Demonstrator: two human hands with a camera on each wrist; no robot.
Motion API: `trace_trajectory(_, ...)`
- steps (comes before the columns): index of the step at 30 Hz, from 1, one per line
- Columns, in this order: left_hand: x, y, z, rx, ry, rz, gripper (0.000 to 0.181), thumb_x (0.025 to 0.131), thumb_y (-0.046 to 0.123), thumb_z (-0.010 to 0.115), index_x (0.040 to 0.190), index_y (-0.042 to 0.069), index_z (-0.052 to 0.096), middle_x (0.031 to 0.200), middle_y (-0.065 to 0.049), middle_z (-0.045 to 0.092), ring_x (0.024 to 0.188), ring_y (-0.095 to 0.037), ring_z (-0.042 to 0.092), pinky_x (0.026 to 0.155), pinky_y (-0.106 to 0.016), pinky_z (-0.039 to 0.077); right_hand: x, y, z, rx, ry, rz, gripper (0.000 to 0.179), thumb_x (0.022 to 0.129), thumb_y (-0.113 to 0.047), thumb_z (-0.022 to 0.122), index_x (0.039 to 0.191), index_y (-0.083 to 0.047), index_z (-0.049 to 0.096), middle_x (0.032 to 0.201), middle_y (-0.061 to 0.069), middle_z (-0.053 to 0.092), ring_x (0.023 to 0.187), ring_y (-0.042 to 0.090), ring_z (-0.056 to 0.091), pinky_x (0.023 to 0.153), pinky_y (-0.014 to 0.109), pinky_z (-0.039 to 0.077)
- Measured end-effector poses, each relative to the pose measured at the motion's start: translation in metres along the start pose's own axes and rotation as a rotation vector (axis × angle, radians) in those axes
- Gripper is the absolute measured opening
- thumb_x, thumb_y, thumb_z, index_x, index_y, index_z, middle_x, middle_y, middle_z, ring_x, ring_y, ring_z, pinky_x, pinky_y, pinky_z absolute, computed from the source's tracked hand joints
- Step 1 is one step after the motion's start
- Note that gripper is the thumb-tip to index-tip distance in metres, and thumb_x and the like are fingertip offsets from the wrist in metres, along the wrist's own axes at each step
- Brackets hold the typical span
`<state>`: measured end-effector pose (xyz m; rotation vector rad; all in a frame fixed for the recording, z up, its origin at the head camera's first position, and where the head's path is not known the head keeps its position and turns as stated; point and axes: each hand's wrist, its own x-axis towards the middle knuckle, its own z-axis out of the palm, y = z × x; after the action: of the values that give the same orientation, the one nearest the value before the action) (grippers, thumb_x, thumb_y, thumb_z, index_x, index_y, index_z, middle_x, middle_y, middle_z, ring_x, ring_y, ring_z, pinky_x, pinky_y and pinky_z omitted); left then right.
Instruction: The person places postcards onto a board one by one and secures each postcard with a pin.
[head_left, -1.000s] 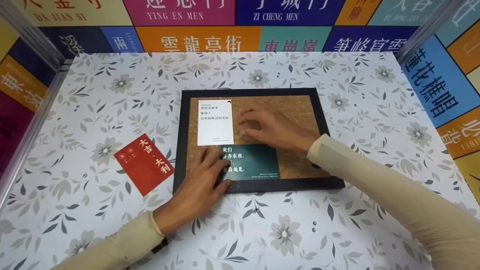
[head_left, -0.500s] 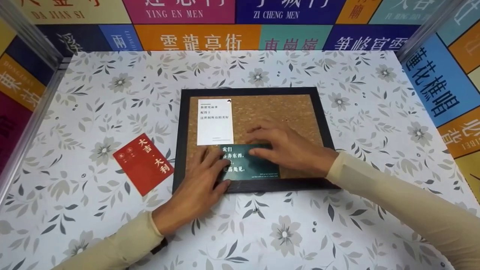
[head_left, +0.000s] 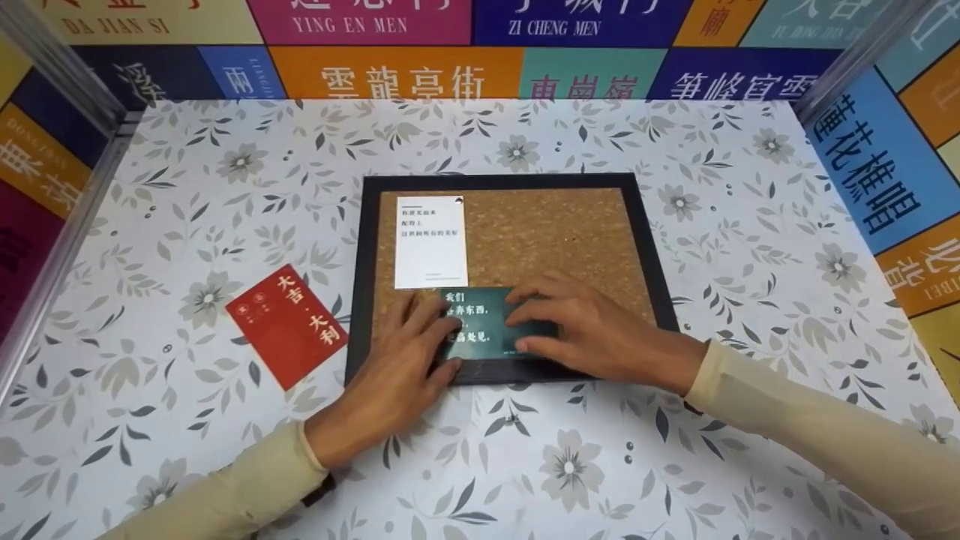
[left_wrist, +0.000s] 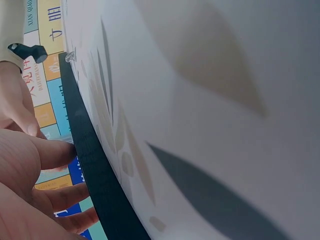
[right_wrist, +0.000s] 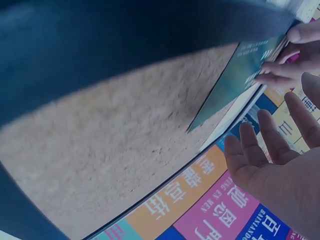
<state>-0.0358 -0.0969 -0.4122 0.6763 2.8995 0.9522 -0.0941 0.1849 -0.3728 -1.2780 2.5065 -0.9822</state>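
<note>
A green card (head_left: 476, 326) with white characters lies at the lower edge of a black-framed corkboard (head_left: 555, 232). My left hand (head_left: 405, 360) rests over the card's left end, its fingertips pressing there and its thumb by the lower frame bar (left_wrist: 95, 170). Over the card's right half is my right hand (head_left: 600, 330), fingers loosely bent and holding nothing; the right wrist view shows these fingers (right_wrist: 272, 137) apart from the card. A white card (head_left: 431, 244) sits upright in the board's upper left, a small dark mark at its top right corner. Part of the green card is hidden beneath both hands.
A red card (head_left: 289, 326) with gold characters lies tilted on the floral tablecloth (head_left: 247, 450), left of the board. Colourful panels (head_left: 397, 71) with large characters stand behind the table and along both sides.
My right hand has moved down and to the right, from the cork beside the white card to over the green card's right half. My left hand has stayed in place.
</note>
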Motion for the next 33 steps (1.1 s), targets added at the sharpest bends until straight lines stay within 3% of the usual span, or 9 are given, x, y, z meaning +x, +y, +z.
trace_trajectory(12, 0.0, -0.001, 0.0, -0.004, 0.025, 0.028, 0.041, 0.099, 0.013, 0.082, 0.137, 0.002, 0.071, 0.151, -0.013, 0.056, 0.15, -0.044, 0.037, 0.124, -0.067, 0.031, -0.023, -0.02, 0.016, -0.002, -0.043, -0.062, 0.023, 0.103, -0.02, 0.081, 0.123, -0.01, 0.082, 0.136, 0.006, 0.069, 0.128, 0.022, 0.062, 0.107, 0.043, 0.056)
trace_trajectory(20, 0.0, -0.001, 0.0, 0.011, 0.009, 0.009, 0.043, 0.098, 0.014, 0.084, 0.138, 0.003, 0.071, 0.152, -0.012, 0.056, 0.149, -0.041, 0.037, 0.123, -0.066, 0.032, -0.033, -0.029, 0.029, -0.02, -0.083, -0.108, 0.021, 0.103, -0.02, 0.08, 0.122, -0.012, 0.081, 0.129, 0.002, 0.07, 0.119, 0.017, 0.067, 0.098, 0.038, 0.06)
trace_trajectory(27, 0.0, -0.002, 0.001, 0.008, 0.011, 0.011, 0.045, 0.097, 0.014, 0.085, 0.139, 0.003, 0.071, 0.153, -0.013, 0.055, 0.15, -0.042, 0.037, 0.126, -0.068, 0.028, -0.037, -0.033, 0.04, -0.061, -0.168, -0.078, 0.022, 0.103, -0.018, 0.08, 0.124, -0.012, 0.081, 0.121, -0.001, 0.072, 0.109, 0.012, 0.072, 0.093, 0.034, 0.062)
trace_trajectory(33, 0.0, -0.002, 0.001, 0.004, 0.011, 0.011, 0.043, 0.098, 0.013, 0.084, 0.138, 0.003, 0.071, 0.153, -0.013, 0.055, 0.149, -0.042, 0.038, 0.124, -0.066, 0.031, -0.038, -0.034, 0.046, -0.127, -0.235, -0.058, 0.022, 0.105, -0.018, 0.078, 0.125, -0.012, 0.081, 0.119, 0.001, 0.071, 0.103, 0.012, 0.072, 0.087, 0.034, 0.062)
